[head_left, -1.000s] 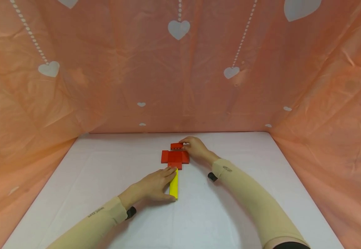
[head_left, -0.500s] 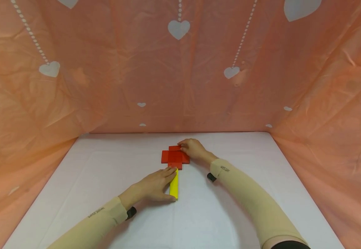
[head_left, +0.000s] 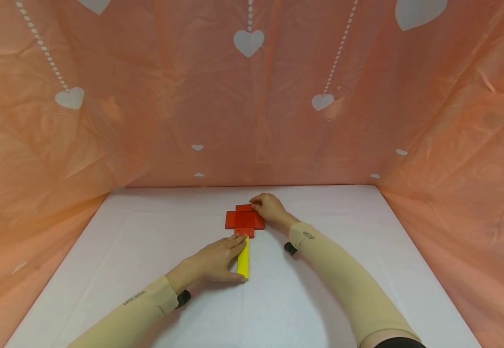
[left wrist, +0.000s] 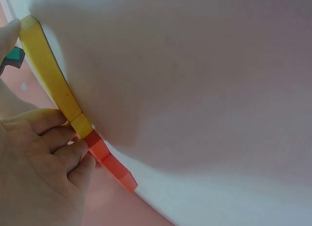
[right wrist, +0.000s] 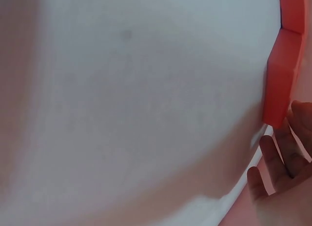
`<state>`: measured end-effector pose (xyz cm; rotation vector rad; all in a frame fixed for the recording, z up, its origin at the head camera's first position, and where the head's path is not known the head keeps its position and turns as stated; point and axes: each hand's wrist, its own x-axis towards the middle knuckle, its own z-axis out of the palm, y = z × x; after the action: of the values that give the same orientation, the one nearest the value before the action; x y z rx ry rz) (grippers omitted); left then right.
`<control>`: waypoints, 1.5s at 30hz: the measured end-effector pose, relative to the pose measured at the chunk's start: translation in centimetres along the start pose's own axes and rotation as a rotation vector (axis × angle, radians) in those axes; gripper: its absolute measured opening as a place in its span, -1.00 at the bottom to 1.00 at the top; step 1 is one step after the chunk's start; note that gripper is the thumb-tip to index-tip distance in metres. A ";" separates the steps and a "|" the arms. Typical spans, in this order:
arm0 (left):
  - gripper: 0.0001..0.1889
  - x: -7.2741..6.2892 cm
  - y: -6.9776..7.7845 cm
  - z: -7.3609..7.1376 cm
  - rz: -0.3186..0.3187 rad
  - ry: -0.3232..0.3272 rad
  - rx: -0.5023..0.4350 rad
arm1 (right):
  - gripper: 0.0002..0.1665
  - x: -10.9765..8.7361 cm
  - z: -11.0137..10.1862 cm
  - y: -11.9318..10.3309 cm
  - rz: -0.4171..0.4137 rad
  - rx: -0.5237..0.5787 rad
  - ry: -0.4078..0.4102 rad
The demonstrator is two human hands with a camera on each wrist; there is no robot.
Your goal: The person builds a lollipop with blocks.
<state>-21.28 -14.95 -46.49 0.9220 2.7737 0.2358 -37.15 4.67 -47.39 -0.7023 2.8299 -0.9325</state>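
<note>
A cross-shaped group of red blocks [head_left: 244,220] lies flat on the table. The far red block [head_left: 242,208] sits against the group's back edge, its right end covered by my right hand [head_left: 271,209], whose thumb and fingers pinch it. A long yellow block [head_left: 243,263] points toward me from the near red block [head_left: 244,232]. My left hand [head_left: 217,258] spans the yellow block from its left side, thumb at the near end and fingertips at the far end. In the left wrist view, the yellow block [left wrist: 51,72] shows a seam near the red pieces.
The white-covered table [head_left: 147,261] carries the blocks near its middle. Pinkish-orange cloth [head_left: 252,111] with white hearts rises behind it and along both sides. A dark wrist camera [head_left: 183,298] hangs below the left sleeve, another wrist camera [head_left: 290,248] below the right.
My right hand has drawn the far red block toward me and slightly left, so it now meets the red group. The left hand and yellow block stay put.
</note>
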 end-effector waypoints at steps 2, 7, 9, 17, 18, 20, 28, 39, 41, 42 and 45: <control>0.03 0.0 0.0 0.0 0.003 0.002 0.004 | -0.67 -0.1 0.0 0.0 0.001 -0.003 -0.002; 0.02 0.0 0.0 0.0 0.010 0.008 0.011 | -0.69 -0.2 -0.1 -0.3 0.003 -0.006 -0.003; 0.02 0.0 0.0 0.0 0.011 0.010 0.010 | -0.69 -0.2 -0.1 -0.3 0.004 -0.009 -0.004; 0.03 0.0 0.0 0.0 0.005 0.011 0.017 | -0.70 -0.2 -0.1 -0.3 -0.002 -0.022 -0.010; 0.03 0.0 0.0 0.1 0.004 0.011 0.013 | -0.71 -0.2 -0.1 -0.3 -0.006 -0.028 -0.011; 0.03 0.0 0.0 0.1 0.002 0.011 0.004 | -0.71 -0.2 -0.1 -0.3 -0.010 -0.040 -0.018; 0.02 -0.1 0.0 0.2 -0.011 0.008 -0.011 | -0.71 -0.2 -0.1 -0.2 -0.032 -0.064 -0.028; 0.02 0.0 -0.2 0.3 -0.001 0.012 -0.016 | -0.70 -0.2 -0.1 -0.1 -0.025 -0.067 -0.028; 0.02 0.0 -0.2 0.3 0.003 0.016 -0.012 | -0.69 -0.2 -0.1 -0.1 -0.025 -0.066 -0.026; 0.02 0.0 -0.2 0.3 0.005 0.016 -0.009 | -0.68 -0.2 -0.1 -0.1 -0.023 -0.063 -0.026; 0.03 0.1 -0.2 0.3 0.008 0.017 0.003 | -0.64 -0.3 -0.1 0.0 -0.013 -0.046 -0.023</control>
<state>-21.39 -15.06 -46.85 0.9366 2.7873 0.2418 -36.87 4.85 -47.29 -0.7329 2.8384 -0.8582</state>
